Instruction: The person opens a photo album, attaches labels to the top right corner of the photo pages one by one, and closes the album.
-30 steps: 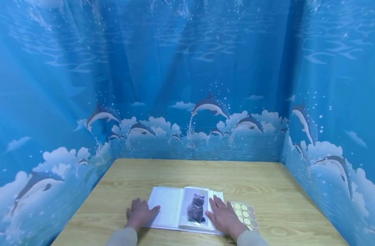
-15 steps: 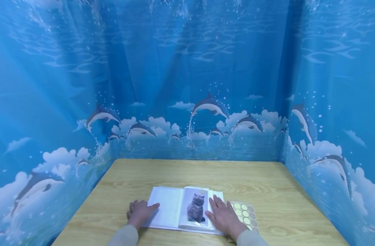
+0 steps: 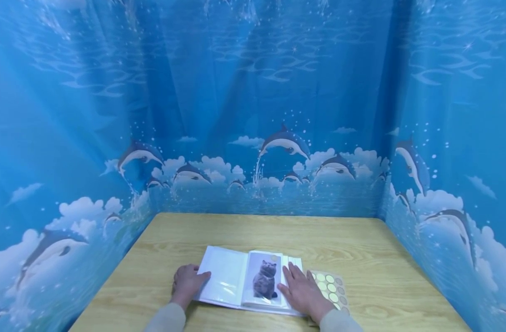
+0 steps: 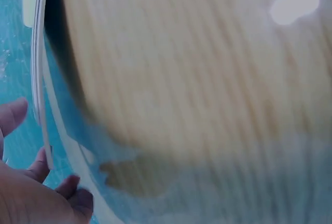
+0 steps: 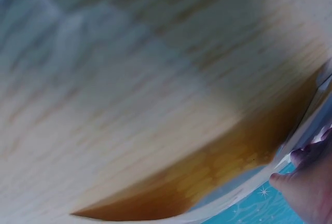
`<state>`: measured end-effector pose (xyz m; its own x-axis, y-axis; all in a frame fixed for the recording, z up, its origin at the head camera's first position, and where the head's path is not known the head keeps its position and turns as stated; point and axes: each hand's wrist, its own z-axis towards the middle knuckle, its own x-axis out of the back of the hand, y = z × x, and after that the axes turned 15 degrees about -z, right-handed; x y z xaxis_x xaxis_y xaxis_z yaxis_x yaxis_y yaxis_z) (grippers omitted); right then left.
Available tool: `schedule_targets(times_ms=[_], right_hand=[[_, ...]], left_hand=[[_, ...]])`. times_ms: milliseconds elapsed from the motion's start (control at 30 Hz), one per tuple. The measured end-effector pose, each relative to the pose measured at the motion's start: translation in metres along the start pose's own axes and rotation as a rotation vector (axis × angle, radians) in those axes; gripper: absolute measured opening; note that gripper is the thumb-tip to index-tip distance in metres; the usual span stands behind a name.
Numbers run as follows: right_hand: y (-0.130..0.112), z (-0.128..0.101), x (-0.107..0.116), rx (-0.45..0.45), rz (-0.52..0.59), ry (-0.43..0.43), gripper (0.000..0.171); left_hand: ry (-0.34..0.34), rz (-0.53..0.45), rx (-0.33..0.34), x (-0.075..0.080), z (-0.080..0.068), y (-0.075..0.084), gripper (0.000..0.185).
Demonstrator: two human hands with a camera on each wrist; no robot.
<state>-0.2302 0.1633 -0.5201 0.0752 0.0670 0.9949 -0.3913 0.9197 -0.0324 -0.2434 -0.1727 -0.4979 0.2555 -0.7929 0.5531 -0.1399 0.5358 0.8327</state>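
An open white photo album (image 3: 224,279) lies on the wooden table, with a picture of a grey cat (image 3: 264,281) in the clear sleeve of its right page. My left hand (image 3: 187,283) holds the album's left edge, thumb on top and fingers beneath, and that side is tilted up a little. In the left wrist view, the cover edge (image 4: 39,68) runs between the thumb and fingers of this left hand (image 4: 36,193). My right hand (image 3: 304,293) rests flat on the album's right edge, fingers straight.
Partly under my right forearm, a sheet of round yellow stickers (image 3: 329,288) lies right of the album. The wooden table (image 3: 261,230) stretches behind it. A blue curtain (image 3: 220,92) printed with dolphins stands round the back and sides.
My left fingers have slid under the album's left edge and raised it slightly. The right hand has stayed in place on the right side.
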Motion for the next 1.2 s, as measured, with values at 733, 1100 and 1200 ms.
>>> schedule_targets(times_ms=[733,1100,1200], right_hand=[[0.0,0.001,-0.003,-0.007,0.014,0.01,0.066],[0.001,0.001,-0.003,-0.008,0.007,0.004,0.068],[0.001,0.001,-0.003,-0.006,0.006,0.005,0.068]], left_hand=[[-0.033,-0.384,0.055,0.004,0.004,0.021,0.047],[-0.054,-0.447,-0.089,0.002,-0.008,0.05,0.049],[-0.09,-0.451,-0.14,0.001,-0.011,0.059,0.049]])
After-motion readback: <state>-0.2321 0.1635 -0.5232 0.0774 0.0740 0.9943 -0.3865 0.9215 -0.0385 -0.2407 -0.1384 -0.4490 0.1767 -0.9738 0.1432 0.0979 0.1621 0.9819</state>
